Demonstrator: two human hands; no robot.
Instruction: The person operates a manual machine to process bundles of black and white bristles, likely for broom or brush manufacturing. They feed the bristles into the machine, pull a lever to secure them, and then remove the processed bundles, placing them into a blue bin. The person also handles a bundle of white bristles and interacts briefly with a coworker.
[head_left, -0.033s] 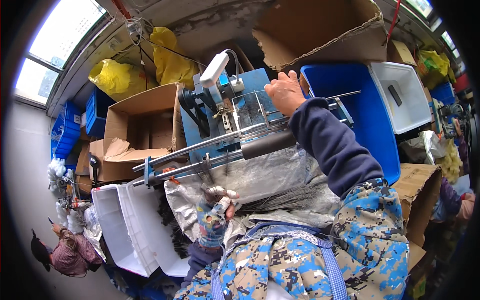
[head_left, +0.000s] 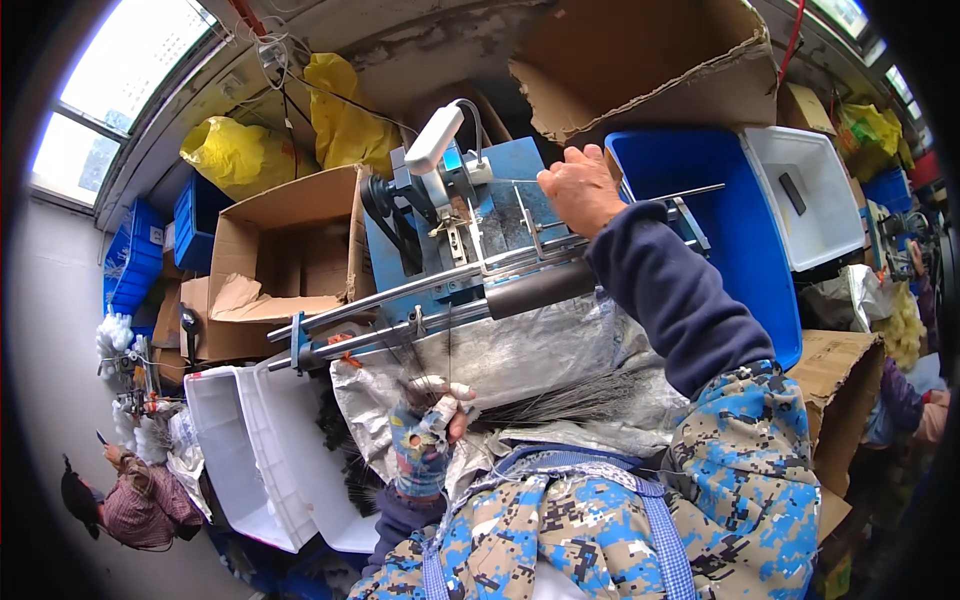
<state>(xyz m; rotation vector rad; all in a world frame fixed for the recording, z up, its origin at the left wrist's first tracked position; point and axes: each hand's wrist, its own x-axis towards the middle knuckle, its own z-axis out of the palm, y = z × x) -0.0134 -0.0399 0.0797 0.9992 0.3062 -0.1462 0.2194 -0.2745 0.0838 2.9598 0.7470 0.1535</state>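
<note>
My right hand (head_left: 584,192) is closed at the right side of a blue bench machine (head_left: 516,160), back toward me; what its fingers hold is hidden. A thin pale wire or rod (head_left: 514,181) runs between that hand and the machine head. Lower down, my left hand (head_left: 436,425), with pale wrapping on its fingers and a patterned cuff, is closed round several thin dark wire-like strands (head_left: 408,358) that point up toward the machine's rails. More such strands (head_left: 575,396) lie in a bunch on a grey plastic sheet (head_left: 540,345) across my lap.
Two steel rails (head_left: 390,298) and a dark roller (head_left: 540,290) cross in front of me. Around the machine stand an open cardboard box (head_left: 290,245), a blue bin (head_left: 690,180), white tubs (head_left: 240,450) and yellow bags (head_left: 235,155). Another person (head_left: 145,500) is at far left.
The thin wire beside my right hand looks straighter and shorter than the curved line before. The whole picture has shifted slightly; both hands keep nearly the same places.
</note>
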